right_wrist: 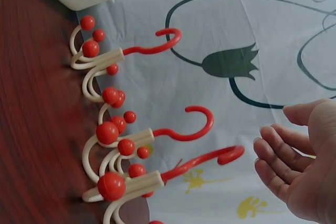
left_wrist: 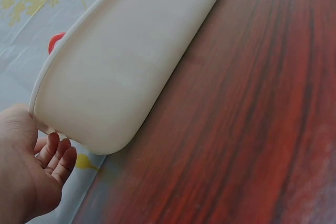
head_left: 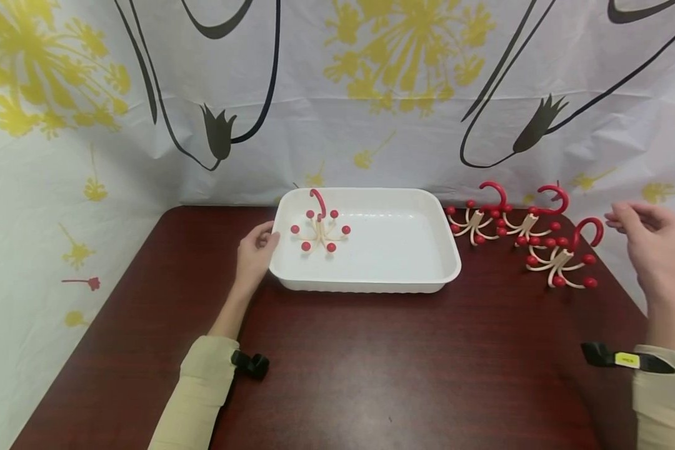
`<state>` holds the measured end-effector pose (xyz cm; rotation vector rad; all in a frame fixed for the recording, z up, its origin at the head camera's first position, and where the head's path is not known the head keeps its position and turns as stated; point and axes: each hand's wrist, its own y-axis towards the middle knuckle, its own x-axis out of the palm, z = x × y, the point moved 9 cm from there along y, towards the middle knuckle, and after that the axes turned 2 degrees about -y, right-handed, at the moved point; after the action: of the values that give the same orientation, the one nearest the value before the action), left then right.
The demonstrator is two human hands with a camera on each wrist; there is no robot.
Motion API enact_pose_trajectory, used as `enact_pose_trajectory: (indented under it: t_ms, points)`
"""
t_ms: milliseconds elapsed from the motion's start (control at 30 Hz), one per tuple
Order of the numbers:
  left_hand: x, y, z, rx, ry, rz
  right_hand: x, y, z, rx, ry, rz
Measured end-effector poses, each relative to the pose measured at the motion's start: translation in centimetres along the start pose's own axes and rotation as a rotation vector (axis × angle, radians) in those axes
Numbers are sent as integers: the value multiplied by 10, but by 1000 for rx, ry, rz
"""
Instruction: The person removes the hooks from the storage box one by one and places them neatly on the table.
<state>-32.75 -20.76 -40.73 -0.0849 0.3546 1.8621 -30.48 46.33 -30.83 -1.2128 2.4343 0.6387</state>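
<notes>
My left hand (head_left: 255, 253) grips the left rim of a white plastic tray (head_left: 365, 287), its fingers curled beneath the rim in the left wrist view. Inside the tray, toward its left end, stands a multi-arm hook hanger (head_left: 320, 232) with cream arms, red ball tips and a red top hook. My right hand (head_left: 655, 240) is raised at the far right, holding nothing, fingers loosely bent. Closest to it is the front hook hanger (head_left: 560, 259), whose red hook points toward the hand. Two more, a left hanger (head_left: 475, 222) and a middle hanger (head_left: 527, 225), stand behind it.
A dark red-brown wooden table (head_left: 371, 362) carries everything. Behind it hangs a white curtain (head_left: 337, 144) printed with yellow and grey flowers. The left and middle hangers sit close to the tray's right end, near the table's back edge.
</notes>
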Motion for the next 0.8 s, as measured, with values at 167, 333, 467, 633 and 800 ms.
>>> enact_pose_trajectory:
  t_ms: [167, 333, 467, 633, 800]
  points:
    - [0, -1, -1, -6, -1, 2, 10, -3, -15, -61, 6, -39]
    - [0, -1, 0, -11, 0, 0, 22, -9, -32, -168, 80, -95]
    - [0, -1, -1, -15, 7, 0, 34, -13, -43, -217, 150, -132]
    - [-1, -1, -1, -21, 13, 5, 50, -19, -55, -247, 204, -176]
    - [0, -1, -1, -17, 8, 1, 66, -28, -66, -280, 178, -200]
